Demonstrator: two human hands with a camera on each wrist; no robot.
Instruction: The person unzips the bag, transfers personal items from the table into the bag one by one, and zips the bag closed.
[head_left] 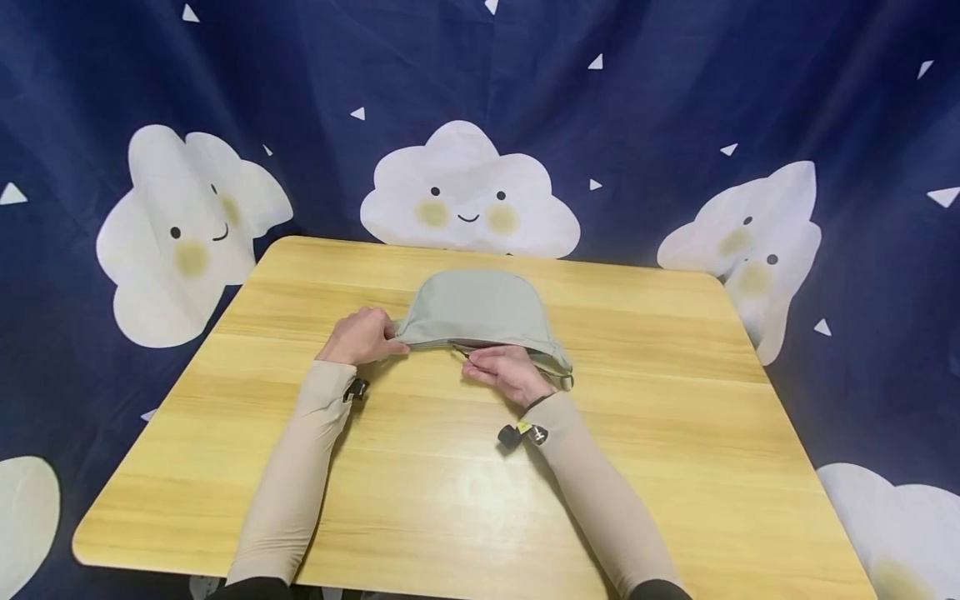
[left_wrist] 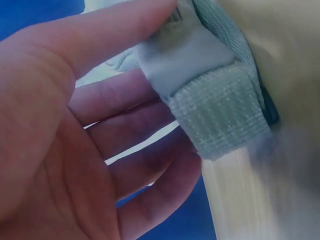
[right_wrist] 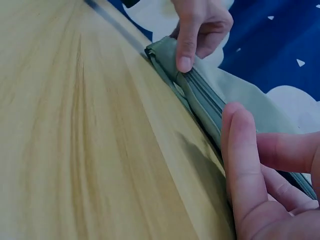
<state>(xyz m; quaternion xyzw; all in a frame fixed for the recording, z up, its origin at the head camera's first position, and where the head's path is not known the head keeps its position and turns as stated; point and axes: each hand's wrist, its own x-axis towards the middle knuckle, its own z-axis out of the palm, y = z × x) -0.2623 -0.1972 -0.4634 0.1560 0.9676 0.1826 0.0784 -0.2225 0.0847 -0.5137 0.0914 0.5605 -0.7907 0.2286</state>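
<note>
A grey-green zippered fabric pouch, like a waist bag, lies on the table with its zipper side towards me. My left hand pinches its left end, thumb on the zipper edge; in the left wrist view a sewn webbing tab sticks out past the fingers. At the middle of the zipper, my right hand pinches the zipper pull, mostly hidden behind the fingertips. Left of those fingers the zipper teeth run together; to their right the pouch's edge gapes in the head view.
The pouch rests on a wood-grain table with rounded corners. A strap end with a small buckle lies at the pouch's right corner. Behind the table hangs a dark blue curtain with white clouds.
</note>
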